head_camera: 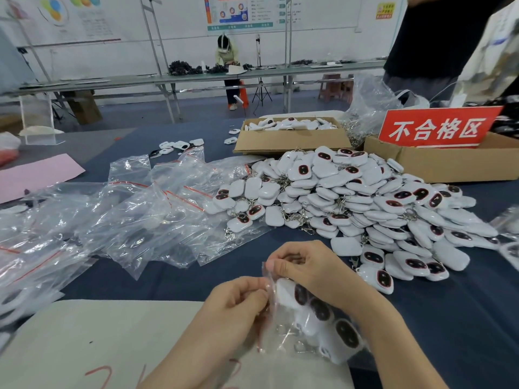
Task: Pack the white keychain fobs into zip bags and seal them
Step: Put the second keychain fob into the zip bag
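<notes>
Currently both hands are working at the near edge of the table (449, 318). Left hand (238, 301) is pinching the mouth of a zip bag (280, 341) between thumb and curled fingers; right hand (306, 265) is pinching the same strip just above, fingers curled. Bag is hanging tilted between them, holding several white fobs (320, 310) with dark oval faces. Loose fob pile (365, 203) is lying toward the right edge, touching a spread of empty zip bags (126, 220) toward the left edge. Cardboard box (292, 138) of more fobs is sitting toward the far edge, beside a second box (449, 167) carrying a red sign (438, 127). White sheet (98, 332) is lying at the near left corner
</notes>
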### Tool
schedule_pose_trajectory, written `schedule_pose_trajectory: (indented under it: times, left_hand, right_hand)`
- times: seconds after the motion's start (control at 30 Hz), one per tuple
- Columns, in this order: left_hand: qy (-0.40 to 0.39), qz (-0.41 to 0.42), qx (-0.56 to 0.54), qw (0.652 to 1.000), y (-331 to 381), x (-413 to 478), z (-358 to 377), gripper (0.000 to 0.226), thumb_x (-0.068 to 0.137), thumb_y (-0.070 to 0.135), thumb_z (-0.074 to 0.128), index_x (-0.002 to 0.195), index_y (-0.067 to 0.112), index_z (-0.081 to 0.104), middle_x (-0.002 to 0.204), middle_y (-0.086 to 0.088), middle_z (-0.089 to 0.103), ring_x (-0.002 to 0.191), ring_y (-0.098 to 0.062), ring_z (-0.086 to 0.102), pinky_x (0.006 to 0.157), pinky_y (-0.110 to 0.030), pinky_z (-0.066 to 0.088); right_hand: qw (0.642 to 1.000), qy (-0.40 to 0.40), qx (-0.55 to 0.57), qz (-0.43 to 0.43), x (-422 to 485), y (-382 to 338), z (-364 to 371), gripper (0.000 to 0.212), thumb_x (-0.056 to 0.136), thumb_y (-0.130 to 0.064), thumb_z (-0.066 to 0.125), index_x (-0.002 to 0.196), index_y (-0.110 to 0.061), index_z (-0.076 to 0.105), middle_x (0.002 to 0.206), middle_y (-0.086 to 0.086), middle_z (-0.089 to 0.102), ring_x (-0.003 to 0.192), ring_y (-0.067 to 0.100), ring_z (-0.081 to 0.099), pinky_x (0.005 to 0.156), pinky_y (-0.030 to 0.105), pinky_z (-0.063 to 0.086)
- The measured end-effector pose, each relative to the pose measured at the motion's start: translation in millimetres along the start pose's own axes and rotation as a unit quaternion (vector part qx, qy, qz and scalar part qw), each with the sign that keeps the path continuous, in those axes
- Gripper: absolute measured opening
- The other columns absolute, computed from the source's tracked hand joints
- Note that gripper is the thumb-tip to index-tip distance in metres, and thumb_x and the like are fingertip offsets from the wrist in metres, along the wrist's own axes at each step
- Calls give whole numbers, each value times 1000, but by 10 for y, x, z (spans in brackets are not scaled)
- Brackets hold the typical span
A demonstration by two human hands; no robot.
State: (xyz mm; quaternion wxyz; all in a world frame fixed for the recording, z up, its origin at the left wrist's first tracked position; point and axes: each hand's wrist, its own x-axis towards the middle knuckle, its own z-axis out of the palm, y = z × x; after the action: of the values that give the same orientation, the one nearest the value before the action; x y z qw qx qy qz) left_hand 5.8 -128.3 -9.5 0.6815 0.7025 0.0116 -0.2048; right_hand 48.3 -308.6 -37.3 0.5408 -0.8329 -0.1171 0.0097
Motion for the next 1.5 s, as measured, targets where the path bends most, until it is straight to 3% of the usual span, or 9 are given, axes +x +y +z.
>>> schedule_pose_trajectory:
  times: [0.17,0.27,0.37,0.53,0.63,0.83,0.97,1.1,1.5]
  left_hand:
    - [-42,26,162,986,-32,14,-3,46,94,-3,39,84,16,80,55,3,63,48,-7,50,51,-16,40]
    - [-31,73,164,983,-31,52,-54,59,92,-14,32,85,21,79,83,-3,78,73,-21,72,72,-28,57]
    - [52,121,103,986,-61,158,-188,62,93,-18,32,83,20,80,89,-2,78,77,-18,73,66,-25,58]
    - [132,174,103,970,-49,395,-288,47,96,-12,38,91,18,74,83,5,76,70,-6,67,61,-19,56]
    - [140,197,118,963,38,590,-260,43,97,-8,39,95,20,71,82,12,74,69,-3,65,60,-17,54]
    - [157,210,117,958,-5,972,-138,40,98,-6,39,103,22,68,89,6,69,69,-1,62,62,-20,52]
    - [165,203,105,960,-129,1071,-166,41,97,-7,39,101,22,68,88,4,70,64,-1,61,61,-17,51]
    - [152,200,129,959,-169,1111,-184,41,97,-6,39,99,24,67,79,14,70,65,-1,61,68,-23,49]
    - [139,206,149,957,-199,1117,-175,41,98,-1,40,101,31,66,82,21,69,67,2,61,73,-26,49]
  right_hand:
    - [1000,-4,21,-5,-17,-45,2,9,91,-30,72,91,-23,77,88,-6,77,85,7,71,82,21,55]
    - [999,-7,44,-4,-28,-47,-32,12,94,-29,68,95,-22,77,89,-8,77,84,2,71,76,14,52]
    - [998,21,66,-14,-25,-60,-58,19,94,-36,63,104,-25,74,96,-11,76,90,2,70,82,13,52]
    - [979,194,52,-17,49,52,-145,15,98,-27,59,103,-40,66,98,-22,73,95,-6,65,84,11,49]
    - [951,308,-38,6,13,146,-190,22,101,-20,55,113,-33,67,108,-21,69,103,-7,60,85,2,41]
    - [895,334,-293,27,-1,216,-105,28,97,-14,58,123,-22,67,119,-2,62,113,20,54,102,37,40]
    - [855,418,-303,53,-7,193,-142,29,95,-17,62,123,-22,66,124,2,53,114,23,49,97,41,41]
    - [846,349,-385,115,-5,222,-153,41,98,-27,59,138,-24,56,144,5,45,132,28,40,111,46,33]
    - [846,386,-355,101,-18,211,-189,30,98,-15,58,128,-16,65,116,8,54,107,27,49,96,41,42]
